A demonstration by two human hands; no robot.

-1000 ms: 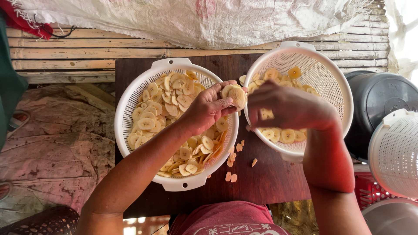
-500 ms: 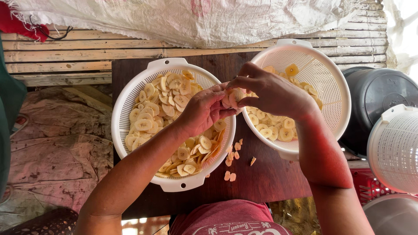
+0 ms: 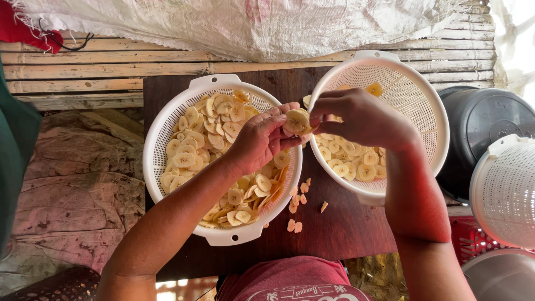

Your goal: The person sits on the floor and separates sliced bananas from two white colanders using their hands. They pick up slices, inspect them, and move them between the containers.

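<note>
Two white plastic colanders sit side by side on a dark wooden board [image 3: 345,228]. The left colander [image 3: 159,167] is heaped with pale yellow banana chips [image 3: 206,131]. The right colander [image 3: 429,106] has a thinner layer of chips [image 3: 348,159]. My left hand [image 3: 262,139] is over the left colander's right rim, shut on a small stack of chips [image 3: 296,120]. My right hand [image 3: 362,117] reaches over the right colander's left rim, its fingertips pinching at that same stack. Both hands meet between the two colanders.
Several broken chip bits [image 3: 296,200] lie on the board between the colanders. A black tub [image 3: 490,122] and another white colander [image 3: 504,189] stand at the right. Bamboo slats [image 3: 83,67] and a white sack [image 3: 251,28] run along the far side. Cracked ground [image 3: 67,200] lies at the left.
My right hand has moved left from over the right colander to meet my left hand and now pinches the chip stack held there. The left hand has stayed in place.
</note>
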